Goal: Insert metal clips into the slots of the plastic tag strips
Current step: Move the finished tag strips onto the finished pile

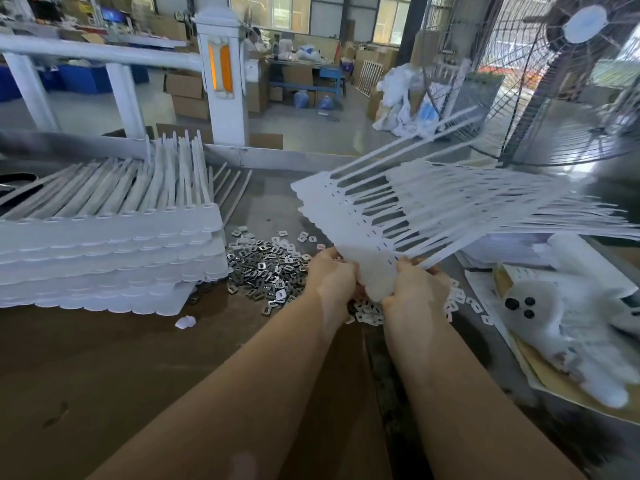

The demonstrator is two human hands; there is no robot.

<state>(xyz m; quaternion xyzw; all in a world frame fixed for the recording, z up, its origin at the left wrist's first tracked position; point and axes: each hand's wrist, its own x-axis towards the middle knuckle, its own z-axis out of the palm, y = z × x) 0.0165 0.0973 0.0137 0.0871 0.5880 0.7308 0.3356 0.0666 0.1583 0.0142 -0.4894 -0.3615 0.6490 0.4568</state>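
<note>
1. I see my left hand (332, 277) and right hand (414, 285), each grip closed around the near end of a sheet of white plastic tag strips (398, 216), held above the bench (121, 358).
2. Loose metal clips (266, 268) lie heaped beneath the hands.
3. A stack of tag strip sheets (110, 244) sits left of that pile.

White plastic tag strips (398, 216) with dark slots; shiny silver-grey metal clips (266, 268); dull brown tabletop (121, 358); orange-paned white post (221, 71).
</note>
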